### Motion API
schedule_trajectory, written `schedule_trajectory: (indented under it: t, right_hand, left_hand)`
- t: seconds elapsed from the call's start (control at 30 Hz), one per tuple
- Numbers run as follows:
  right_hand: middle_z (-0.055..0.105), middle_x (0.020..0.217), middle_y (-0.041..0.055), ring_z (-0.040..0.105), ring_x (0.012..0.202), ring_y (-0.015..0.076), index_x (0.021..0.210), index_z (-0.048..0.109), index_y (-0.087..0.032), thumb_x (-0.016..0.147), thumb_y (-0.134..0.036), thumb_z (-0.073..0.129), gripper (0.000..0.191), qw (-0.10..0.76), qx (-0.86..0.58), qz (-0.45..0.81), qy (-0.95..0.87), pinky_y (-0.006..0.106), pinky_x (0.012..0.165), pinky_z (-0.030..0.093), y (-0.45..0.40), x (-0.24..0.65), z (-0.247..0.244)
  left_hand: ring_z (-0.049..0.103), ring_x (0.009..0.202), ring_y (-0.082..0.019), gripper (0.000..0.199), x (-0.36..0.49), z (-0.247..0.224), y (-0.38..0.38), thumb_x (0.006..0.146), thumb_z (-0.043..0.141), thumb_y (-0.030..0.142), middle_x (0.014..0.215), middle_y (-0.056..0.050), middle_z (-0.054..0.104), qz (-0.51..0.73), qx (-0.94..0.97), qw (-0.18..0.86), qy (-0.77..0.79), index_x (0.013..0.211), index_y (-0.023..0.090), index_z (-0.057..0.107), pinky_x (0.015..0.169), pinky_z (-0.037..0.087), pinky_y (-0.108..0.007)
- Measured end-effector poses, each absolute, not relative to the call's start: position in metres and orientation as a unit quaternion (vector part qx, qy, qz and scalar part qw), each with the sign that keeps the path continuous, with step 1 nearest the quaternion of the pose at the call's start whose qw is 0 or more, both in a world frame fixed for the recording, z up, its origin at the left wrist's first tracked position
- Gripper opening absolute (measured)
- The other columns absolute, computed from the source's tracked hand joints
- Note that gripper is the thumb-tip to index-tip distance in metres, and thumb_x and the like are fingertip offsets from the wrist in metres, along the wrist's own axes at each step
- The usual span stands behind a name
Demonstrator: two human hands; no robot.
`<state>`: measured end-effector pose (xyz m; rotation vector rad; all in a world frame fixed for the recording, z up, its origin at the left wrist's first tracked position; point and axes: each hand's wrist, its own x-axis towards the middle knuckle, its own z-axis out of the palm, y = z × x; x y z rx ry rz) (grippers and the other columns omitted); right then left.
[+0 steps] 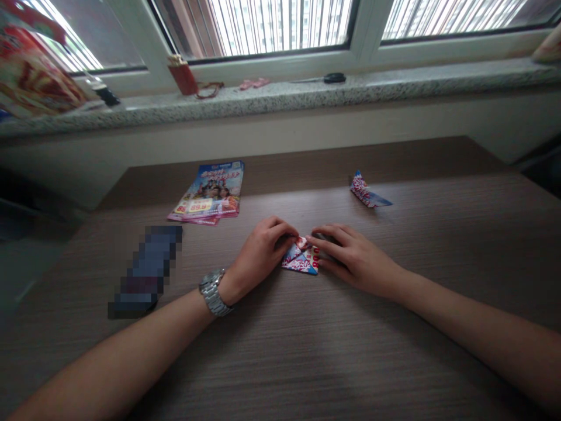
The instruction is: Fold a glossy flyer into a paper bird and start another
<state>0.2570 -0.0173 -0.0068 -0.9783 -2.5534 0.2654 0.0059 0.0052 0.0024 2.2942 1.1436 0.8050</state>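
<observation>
A small folded piece of colourful printed paper lies on the brown table between my two hands. My left hand, with a metal watch on the wrist, pinches the paper's upper left edge between thumb and curled fingers. On the other side, my right hand rests with its fingers apart, the fingertips touching the paper's top and right edge. Farther back to the right stands another folded paper piece, made of similar printed paper, with nobody touching it.
A stack of printed flyers lies at the back left, with a blurred-out phone-like object in front of it. Behind the table, the stone windowsill holds a red box, scissors-like black handles and a bag.
</observation>
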Motion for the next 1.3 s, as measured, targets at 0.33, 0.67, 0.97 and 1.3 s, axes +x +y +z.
schedule_trajectory:
  t: [0.33,0.67,0.97,1.3]
  right_hand:
    - [0.050,0.156,0.0106,0.045,0.142,0.0318,0.152,0.049,-0.024,0.104,-0.041,0.049,0.051,0.165,-0.350,0.086,-0.918,0.055,0.115,0.044,-0.020,0.257,-0.008]
    - [0.044,0.160,0.0096,0.039,0.149,0.0304,0.155,0.044,-0.026,0.103,-0.043,0.050,0.055,0.149,-0.364,0.093,-0.915,0.054,0.118,0.041,-0.025,0.257,-0.007]
    - [0.046,0.159,0.0102,0.040,0.149,0.0304,0.155,0.045,-0.023,0.104,-0.043,0.049,0.055,0.145,-0.394,0.059,-0.906,0.055,0.119,0.039,-0.015,0.266,-0.007]
    - [0.039,0.163,0.0103,0.037,0.150,0.0295,0.158,0.037,-0.021,0.105,-0.045,0.044,0.058,0.130,-0.393,0.055,-0.909,0.055,0.122,0.034,-0.017,0.268,-0.009]
  left_hand:
    - [0.061,0.095,-0.017,0.014,0.005,0.001,0.006,0.097,0.059,0.009,0.100,-0.005,0.065,0.289,0.839,0.224,0.403,0.099,0.018,0.070,0.087,0.049,-0.031]
    - [0.060,0.095,-0.020,0.019,0.004,0.000,0.005,0.104,0.051,0.022,0.102,-0.007,0.065,0.248,0.868,0.149,0.405,0.102,0.018,0.069,0.087,0.050,-0.034]
    - [0.056,0.125,-0.029,0.042,0.006,0.011,-0.009,0.105,0.049,0.034,0.142,-0.014,0.057,0.157,0.919,0.072,0.355,0.145,0.023,0.054,0.105,0.047,-0.047]
    - [0.047,0.141,-0.032,0.051,0.008,0.010,-0.016,0.104,0.048,0.044,0.156,-0.013,0.047,0.116,0.920,0.060,0.370,0.152,0.028,0.046,0.119,0.034,-0.054]
